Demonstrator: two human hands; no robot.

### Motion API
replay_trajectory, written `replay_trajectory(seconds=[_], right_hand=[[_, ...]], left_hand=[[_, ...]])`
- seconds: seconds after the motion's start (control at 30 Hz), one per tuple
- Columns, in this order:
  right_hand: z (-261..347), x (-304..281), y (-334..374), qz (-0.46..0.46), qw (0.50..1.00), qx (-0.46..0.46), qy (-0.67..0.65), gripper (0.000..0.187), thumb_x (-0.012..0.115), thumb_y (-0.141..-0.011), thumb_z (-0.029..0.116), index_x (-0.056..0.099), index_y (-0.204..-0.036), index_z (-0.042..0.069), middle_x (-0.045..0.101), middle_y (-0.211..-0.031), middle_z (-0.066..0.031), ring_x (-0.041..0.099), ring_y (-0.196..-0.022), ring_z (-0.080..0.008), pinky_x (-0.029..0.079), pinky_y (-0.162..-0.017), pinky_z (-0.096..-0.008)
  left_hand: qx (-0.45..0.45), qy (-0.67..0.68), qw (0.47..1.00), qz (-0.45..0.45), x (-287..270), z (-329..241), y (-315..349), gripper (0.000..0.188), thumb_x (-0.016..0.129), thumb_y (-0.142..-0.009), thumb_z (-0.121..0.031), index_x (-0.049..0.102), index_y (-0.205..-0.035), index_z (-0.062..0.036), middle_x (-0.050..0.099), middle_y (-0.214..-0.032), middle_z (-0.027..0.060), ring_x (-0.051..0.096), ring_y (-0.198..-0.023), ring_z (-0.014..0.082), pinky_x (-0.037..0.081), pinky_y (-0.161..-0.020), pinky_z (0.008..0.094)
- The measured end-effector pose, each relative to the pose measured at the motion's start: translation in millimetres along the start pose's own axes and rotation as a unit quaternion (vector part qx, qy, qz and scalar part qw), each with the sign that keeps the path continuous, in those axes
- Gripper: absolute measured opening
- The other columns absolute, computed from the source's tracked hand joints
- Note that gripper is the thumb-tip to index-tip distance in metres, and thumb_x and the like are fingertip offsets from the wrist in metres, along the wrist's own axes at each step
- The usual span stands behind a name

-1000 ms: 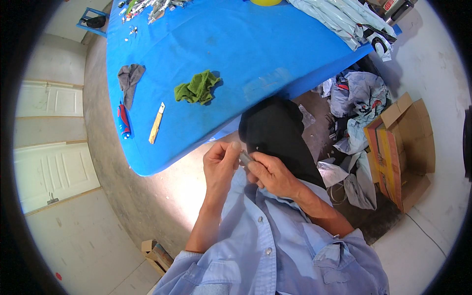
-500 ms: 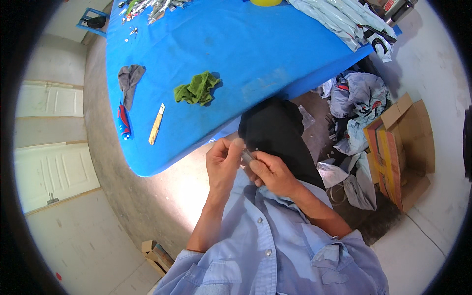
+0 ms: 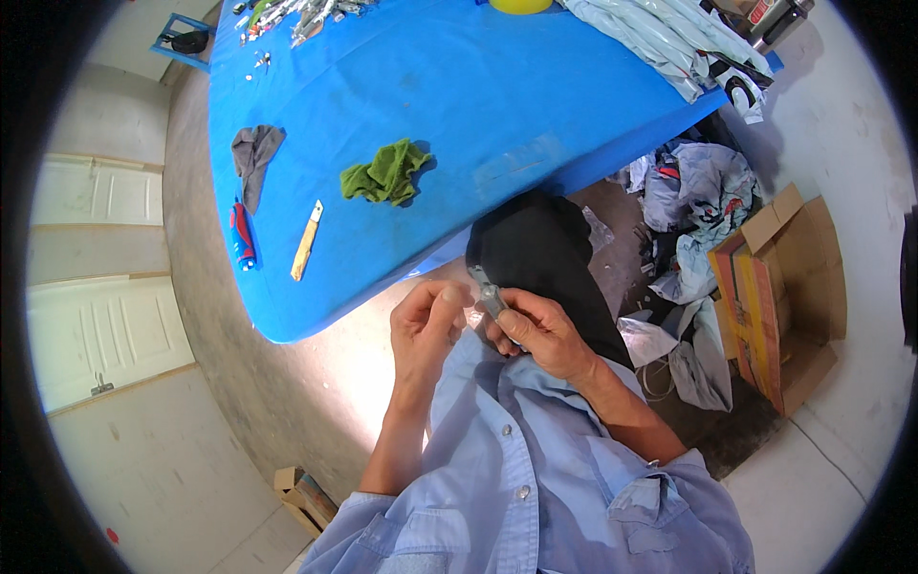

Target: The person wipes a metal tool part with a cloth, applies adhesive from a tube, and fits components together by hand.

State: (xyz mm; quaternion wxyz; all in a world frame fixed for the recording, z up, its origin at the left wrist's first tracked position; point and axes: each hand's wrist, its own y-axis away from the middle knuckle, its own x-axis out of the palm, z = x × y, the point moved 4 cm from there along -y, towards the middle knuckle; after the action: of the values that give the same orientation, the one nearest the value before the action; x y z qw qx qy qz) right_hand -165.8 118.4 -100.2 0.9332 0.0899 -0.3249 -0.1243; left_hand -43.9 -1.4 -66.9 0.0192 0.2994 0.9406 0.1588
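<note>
A yellow-handled utility knife (image 3: 306, 241) and a green cloth (image 3: 385, 174) are lying on the blue-covered table (image 3: 459, 86). The left hand (image 3: 426, 330) is curling, its grip unclear, beside a small grey piece (image 3: 492, 301), which the right hand (image 3: 541, 335) is pinching; handling seems unfinished.

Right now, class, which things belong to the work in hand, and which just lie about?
In use: grey piece, held in right hand; left hand beside it.
Apparently just lying about: green cloth, grey cloth, yellow cutter, red-blue tool, carton.
</note>
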Motion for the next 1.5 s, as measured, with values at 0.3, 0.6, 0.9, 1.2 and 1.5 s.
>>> replay_trajectory(seconds=[0.3, 0.6, 0.9, 1.2, 1.5], right_hand=[[-1.6, -1.5, -0.1, 0.001, 0.999, -0.039, 0.038, 0.038, 0.063, -0.107, 0.025, 0.060, -0.133, -0.002, 0.066, -0.098, -0.0032, 0.058, -0.079, -0.0089, 0.050, -0.071, -0.0251], [-1.1, -3.5, -3.0, -0.044, 0.998, -0.024, 0.040, 0.027, 0.060, -0.106, 0.014, 0.059, -0.127, -0.001, 0.065, -0.106, -0.0054, 0.061, -0.085, -0.0101, 0.051, -0.074, -0.0252], [-2.3, -3.8, -11.4, -0.064, 0.996, -0.039, -0.048, 0.022, 0.062, -0.103, 0.013, 0.062, -0.121, 0.000, 0.068, -0.098, -0.0046, 0.062, -0.085, -0.0095, 0.051, -0.073, -0.0255], [-8.3, -11.2, -7.9, -0.054, 0.995, -0.052, -0.062, 0.019, 0.061, -0.104, 0.012, 0.062, -0.119, 0.000, 0.065, -0.101, -0.0059, 0.062, -0.083, -0.0117, 0.052, -0.071, -0.0274], [-10.3, -11.4, -8.3, -0.050, 0.994, -0.054, -0.077, 0.019, 0.061, -0.104, 0.011, 0.061, -0.120, 0.000, 0.066, -0.103, -0.0059, 0.062, -0.083, -0.0109, 0.053, -0.072, -0.0267]], left_hand=[[0.099, -0.038, 0.994, 0.021, 5.1, -14.2, 7.3, 0.009, 0.069, -0.092, 0.004, 0.072, -0.100, 0.0040, 0.068, -0.096, 0.0043, 0.065, -0.084, 0.0094, 0.050, -0.072, 0.0224], [0.244, -0.329, 0.899, -0.155, -45.8, -57.4, -4.6, 0.009, 0.076, -0.090, -0.003, 0.073, -0.098, 0.0006, 0.070, -0.091, 0.0077, 0.063, -0.069, 0.0109, 0.050, -0.059, 0.0242], [0.276, -0.582, 0.717, -0.268, -161.0, -75.5, -57.7, 0.015, 0.078, -0.090, -0.010, 0.074, -0.101, -0.0021, 0.071, -0.100, 0.0131, 0.069, -0.088, 0.0282, 0.055, -0.076, 0.0367], [0.300, -0.604, 0.709, -0.206, -163.2, -61.9, -72.8, 0.019, 0.077, -0.089, -0.006, 0.071, -0.106, -0.0002, 0.070, -0.094, 0.0145, 0.069, -0.080, 0.0282, 0.056, -0.071, 0.0370], [0.080, -0.344, 0.925, -0.142, -193.4, -69.6, -83.2, 0.021, 0.072, -0.095, -0.008, 0.068, -0.109, 0.0074, 0.068, -0.080, 0.0049, 0.060, -0.066, 0.0098, 0.047, -0.058, 0.0253]])
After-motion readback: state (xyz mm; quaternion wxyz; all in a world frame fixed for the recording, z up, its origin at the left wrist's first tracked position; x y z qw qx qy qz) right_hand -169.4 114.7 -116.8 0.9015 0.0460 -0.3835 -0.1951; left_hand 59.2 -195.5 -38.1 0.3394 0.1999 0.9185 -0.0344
